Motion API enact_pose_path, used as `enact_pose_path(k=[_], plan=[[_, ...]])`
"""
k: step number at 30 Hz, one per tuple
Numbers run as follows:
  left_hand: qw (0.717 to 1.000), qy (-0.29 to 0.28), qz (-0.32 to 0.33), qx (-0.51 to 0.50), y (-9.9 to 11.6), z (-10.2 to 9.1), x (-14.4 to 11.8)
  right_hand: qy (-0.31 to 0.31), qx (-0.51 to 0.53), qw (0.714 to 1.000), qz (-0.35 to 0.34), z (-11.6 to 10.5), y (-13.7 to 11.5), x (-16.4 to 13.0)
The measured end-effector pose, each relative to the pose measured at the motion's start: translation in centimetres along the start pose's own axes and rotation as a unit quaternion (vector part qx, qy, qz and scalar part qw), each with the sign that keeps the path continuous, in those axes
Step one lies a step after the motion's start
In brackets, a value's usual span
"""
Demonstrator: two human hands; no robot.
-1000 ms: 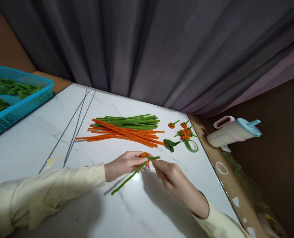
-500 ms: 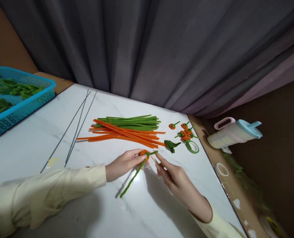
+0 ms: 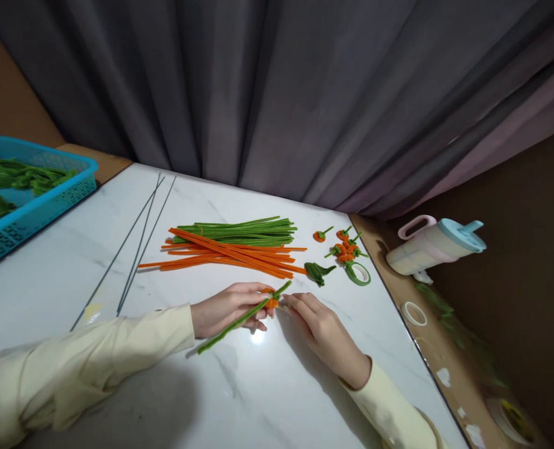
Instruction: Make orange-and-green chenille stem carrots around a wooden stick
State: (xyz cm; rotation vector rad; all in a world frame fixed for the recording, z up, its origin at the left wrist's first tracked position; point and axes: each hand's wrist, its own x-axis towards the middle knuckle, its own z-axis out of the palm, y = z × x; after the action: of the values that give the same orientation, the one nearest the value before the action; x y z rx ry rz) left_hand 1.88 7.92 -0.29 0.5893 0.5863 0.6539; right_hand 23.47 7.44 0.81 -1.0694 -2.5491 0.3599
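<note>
1. Head view: our left hand [image 3: 227,308] pinches a small orange bud [image 3: 272,302] with a green stem [image 3: 239,320] laid across it. The fingers are closed narrowly on the joint, which looks like a way to keep the bud from turning. The stem slants from its tip near the bud down towards the near edge of the table [image 3: 281,399], its free end just above the marble.
2. Our right hand [image 3: 321,327] meets the bud from the other side. Its fingertips are drawn together at the orange part and touch it. We cannot tell whether they grip it or only press.
3. Both forearms rest low on the table in cream sleeves, wrists flat, hands meeting near the middle, which would steady such fine work.
4. Supplies lie within reach towards the far edge: a bundle of orange sticks [image 3: 230,254] crossing a bundle of green sticks [image 3: 239,229], and thin wires [image 3: 136,249] to their left.
5. Near the right edge lie finished buds [image 3: 344,249], a green leaf [image 3: 316,272] and a tape roll [image 3: 358,272].
6. A blue basket [image 3: 28,199] sits past the far left corner, a jug [image 3: 433,246] lies off the right edge.
</note>
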Motion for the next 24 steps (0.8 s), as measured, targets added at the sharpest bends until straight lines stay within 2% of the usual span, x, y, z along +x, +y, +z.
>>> enact_pose_path(k=[4,7,11,16,18,21,24], plan=[[1.0,-0.021,-0.012,0.013,-0.1,-0.1,0.0,0.003,0.156,0.987,0.024,-1.8,-0.9,1.7],[0.999,-0.036,-0.023,0.022,-0.2,-0.1,0.1,-0.029,0.189,0.982,0.012,-2.6,-1.3,3.2],[0.998,-0.038,-0.045,0.019,-0.4,-0.2,0.3,-0.101,0.142,0.984,-0.047,-3.3,-1.9,5.1],[0.998,-0.043,-0.047,0.014,-0.6,-0.3,0.5,-0.19,0.021,0.98,-0.06,-3.9,-3.0,7.0],[0.998,-0.047,-0.043,0.006,-0.7,-0.4,0.6,-0.203,0.021,0.977,-0.066,-3.9,-3.1,7.5],[0.997,-0.063,-0.032,-0.02,-0.6,-0.4,0.5,-0.176,0.095,0.978,-0.057,-3.9,-2.5,7.8],[0.996,-0.079,-0.032,-0.033,-0.4,-0.4,0.3,-0.097,0.177,0.979,-0.029,-4.2,-1.6,6.9]])
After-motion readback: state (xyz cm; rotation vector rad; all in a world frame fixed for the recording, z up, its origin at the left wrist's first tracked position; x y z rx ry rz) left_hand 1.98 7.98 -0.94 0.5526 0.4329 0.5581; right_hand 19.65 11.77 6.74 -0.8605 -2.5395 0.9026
